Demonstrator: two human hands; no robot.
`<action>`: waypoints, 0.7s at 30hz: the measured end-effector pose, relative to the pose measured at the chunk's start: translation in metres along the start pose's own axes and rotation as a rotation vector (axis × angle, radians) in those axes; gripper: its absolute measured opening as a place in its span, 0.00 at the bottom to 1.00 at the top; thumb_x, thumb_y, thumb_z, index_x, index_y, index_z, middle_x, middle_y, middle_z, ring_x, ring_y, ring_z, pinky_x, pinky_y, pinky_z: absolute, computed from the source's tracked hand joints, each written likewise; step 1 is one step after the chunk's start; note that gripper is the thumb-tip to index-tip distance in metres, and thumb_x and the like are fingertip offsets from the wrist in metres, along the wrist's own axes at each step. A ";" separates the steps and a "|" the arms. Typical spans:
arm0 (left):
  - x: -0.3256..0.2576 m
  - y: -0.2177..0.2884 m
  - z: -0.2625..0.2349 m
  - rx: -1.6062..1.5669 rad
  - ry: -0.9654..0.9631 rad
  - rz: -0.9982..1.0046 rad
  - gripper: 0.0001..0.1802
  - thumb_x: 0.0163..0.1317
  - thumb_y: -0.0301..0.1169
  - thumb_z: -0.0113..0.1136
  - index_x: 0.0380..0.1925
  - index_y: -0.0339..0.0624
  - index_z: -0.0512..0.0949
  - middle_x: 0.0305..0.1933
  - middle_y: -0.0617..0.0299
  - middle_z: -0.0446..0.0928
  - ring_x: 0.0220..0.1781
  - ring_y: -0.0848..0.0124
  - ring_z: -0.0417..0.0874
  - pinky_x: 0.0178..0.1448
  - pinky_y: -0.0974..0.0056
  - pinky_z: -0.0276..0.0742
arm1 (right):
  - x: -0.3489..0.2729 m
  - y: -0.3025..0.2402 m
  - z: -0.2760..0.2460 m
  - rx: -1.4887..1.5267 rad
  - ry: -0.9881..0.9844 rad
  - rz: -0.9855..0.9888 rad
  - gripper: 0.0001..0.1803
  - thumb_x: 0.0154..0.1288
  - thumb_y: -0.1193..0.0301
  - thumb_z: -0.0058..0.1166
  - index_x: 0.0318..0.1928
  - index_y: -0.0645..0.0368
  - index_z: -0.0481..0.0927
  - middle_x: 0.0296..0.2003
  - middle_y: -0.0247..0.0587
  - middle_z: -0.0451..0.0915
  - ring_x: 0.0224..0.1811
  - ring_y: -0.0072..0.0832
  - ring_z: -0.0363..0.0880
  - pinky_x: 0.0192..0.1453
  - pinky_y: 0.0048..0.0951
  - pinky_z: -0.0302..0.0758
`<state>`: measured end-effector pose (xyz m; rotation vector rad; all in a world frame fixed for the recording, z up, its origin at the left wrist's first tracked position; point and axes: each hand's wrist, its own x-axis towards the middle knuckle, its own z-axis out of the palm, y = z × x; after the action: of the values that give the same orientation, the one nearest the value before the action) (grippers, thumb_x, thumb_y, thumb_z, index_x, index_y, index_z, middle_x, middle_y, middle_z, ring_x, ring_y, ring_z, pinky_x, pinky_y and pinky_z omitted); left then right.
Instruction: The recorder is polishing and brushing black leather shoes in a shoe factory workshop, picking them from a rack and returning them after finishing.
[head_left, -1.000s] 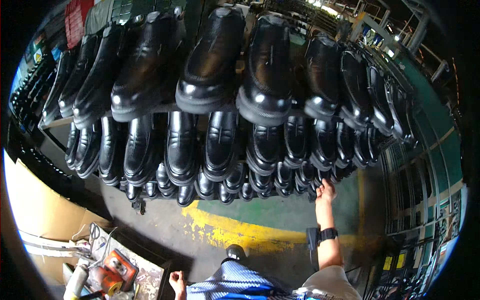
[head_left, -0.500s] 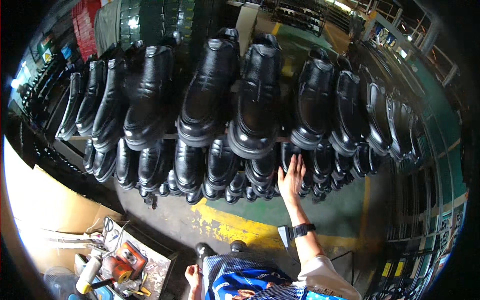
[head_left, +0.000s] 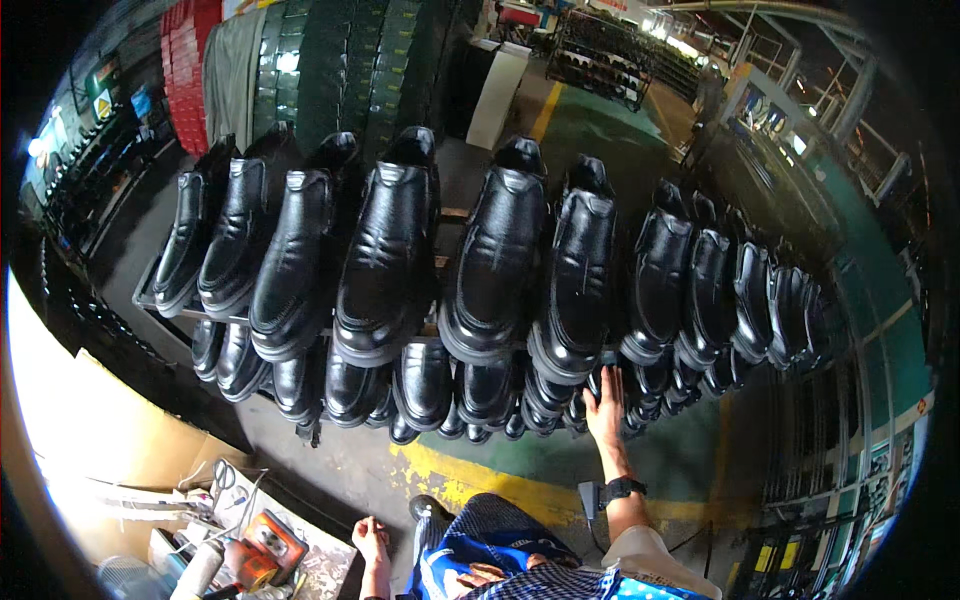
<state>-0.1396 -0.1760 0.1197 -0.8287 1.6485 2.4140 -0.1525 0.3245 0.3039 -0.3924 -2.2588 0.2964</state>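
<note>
My right hand (head_left: 606,412) reaches up with its fingers stretched out against the lower row of black leather shoes (head_left: 425,385). It lies flat near one shoe's front and grips nothing; whether the fingertips touch is hard to see. Above it, another row of glossy black slip-on shoes (head_left: 495,265) stands with toes toward me on a rack (head_left: 175,310). Low beside my body, my left hand (head_left: 371,540) hangs with its fingers loosely curled and nothing visible in them. A dark watch-like band (head_left: 622,488) with a small box circles my right wrist.
At lower left stands a worn workbench (head_left: 325,565) with an orange tool (head_left: 275,540) and cables. Stacked green boxes (head_left: 345,70) and red boxes (head_left: 190,80) rise behind the rack. Metal racking (head_left: 850,480) runs along the right. A yellow line (head_left: 480,475) marks the floor.
The view has shifted, so the rack sits lower and more background shows. My right hand stays by the lower shoes, now slightly lower and farther right in view. My left hand has shifted slightly left.
</note>
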 end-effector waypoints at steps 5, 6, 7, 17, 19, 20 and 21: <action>0.021 0.035 0.022 0.031 -0.081 0.041 0.08 0.64 0.31 0.56 0.28 0.44 0.71 0.20 0.63 0.74 0.10 0.79 0.64 0.13 0.73 0.58 | -0.001 -0.022 -0.066 0.096 -0.192 0.111 0.29 0.58 0.81 0.55 0.62 0.57 0.69 0.53 0.55 0.76 0.56 0.42 0.77 0.58 0.33 0.73; 0.023 0.038 0.022 0.070 -0.074 0.046 0.08 0.65 0.31 0.56 0.27 0.45 0.70 0.20 0.63 0.74 0.10 0.79 0.64 0.13 0.73 0.58 | 0.003 -0.036 -0.083 0.258 -0.160 0.239 0.24 0.58 0.79 0.56 0.58 0.58 0.72 0.47 0.53 0.79 0.44 0.39 0.81 0.47 0.31 0.77; 0.025 0.039 0.021 0.082 -0.074 0.047 0.08 0.65 0.30 0.56 0.27 0.45 0.70 0.20 0.63 0.74 0.09 0.79 0.64 0.12 0.72 0.59 | 0.006 -0.054 -0.102 0.367 -0.167 0.474 0.20 0.59 0.78 0.57 0.53 0.58 0.75 0.42 0.50 0.82 0.33 0.37 0.85 0.36 0.30 0.81; 0.008 0.006 0.057 0.049 0.107 -0.022 0.07 0.64 0.30 0.54 0.26 0.45 0.71 0.20 0.63 0.74 0.10 0.78 0.64 0.11 0.72 0.55 | 0.173 -0.196 -0.156 0.273 -0.191 -0.615 0.14 0.63 0.78 0.48 0.48 0.65 0.78 0.54 0.50 0.75 0.60 0.47 0.70 0.68 0.43 0.62; -0.011 -0.001 0.079 -0.006 0.097 0.001 0.07 0.64 0.30 0.55 0.26 0.44 0.71 0.21 0.63 0.74 0.10 0.77 0.64 0.12 0.72 0.55 | 0.154 -0.177 -0.180 0.694 -0.518 -0.631 0.10 0.63 0.77 0.50 0.44 0.66 0.79 0.48 0.49 0.80 0.51 0.40 0.79 0.59 0.38 0.73; -0.019 -0.003 0.090 0.007 0.089 -0.001 0.07 0.63 0.30 0.55 0.27 0.44 0.71 0.22 0.62 0.75 0.10 0.77 0.64 0.12 0.71 0.56 | 0.140 -0.164 -0.198 0.823 -0.692 -0.446 0.08 0.62 0.78 0.52 0.41 0.67 0.80 0.35 0.46 0.83 0.36 0.34 0.85 0.41 0.30 0.80; -0.029 -0.005 0.097 0.023 0.049 -0.006 0.05 0.63 0.29 0.55 0.29 0.43 0.72 0.22 0.61 0.75 0.13 0.77 0.68 0.15 0.72 0.60 | 0.129 -0.151 -0.205 0.959 -0.788 -0.338 0.07 0.61 0.78 0.54 0.38 0.66 0.81 0.23 0.43 0.82 0.21 0.26 0.81 0.24 0.24 0.74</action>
<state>-0.1501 -0.0818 0.1555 -0.8954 1.6850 2.3841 -0.1053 0.2508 0.5756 0.7169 -2.4965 1.4559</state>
